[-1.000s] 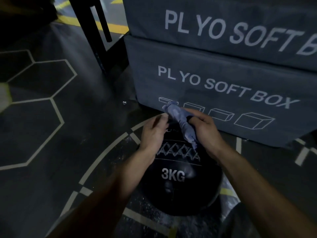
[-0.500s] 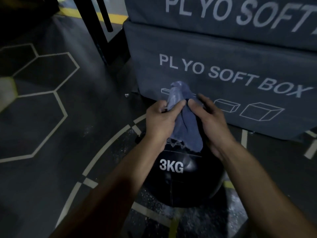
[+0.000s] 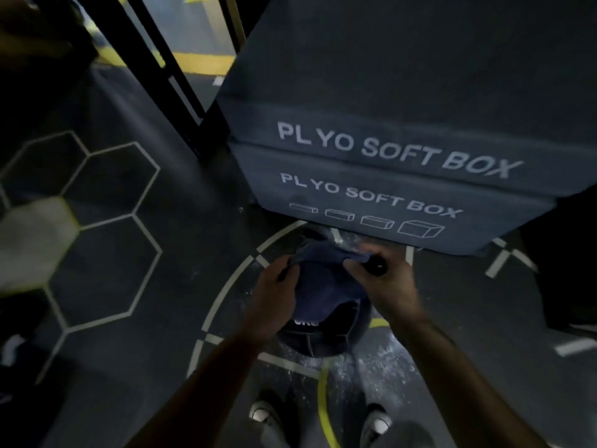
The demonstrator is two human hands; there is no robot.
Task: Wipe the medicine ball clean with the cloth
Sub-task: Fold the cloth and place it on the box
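While both hands, left (image 3: 274, 295) and right (image 3: 381, 282), pinch cloth (image 3: 326, 286) over ball (image 3: 332, 331) beside box (image 3: 387, 202): ball may roll, unsteadied.

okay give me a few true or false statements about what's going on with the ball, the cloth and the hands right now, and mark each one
1. Both hands grip the cloth. True: the left hand and the right hand each pinch its upper edge.
2. The cloth is spread over the medicine ball. True.
3. The ball sits on top of the plyo soft boxes. False: it lies on the floor in front of them.
4. The cloth is bright yellow. False: it is dark blue.
5. Only one soft box is there. False: two are stacked.
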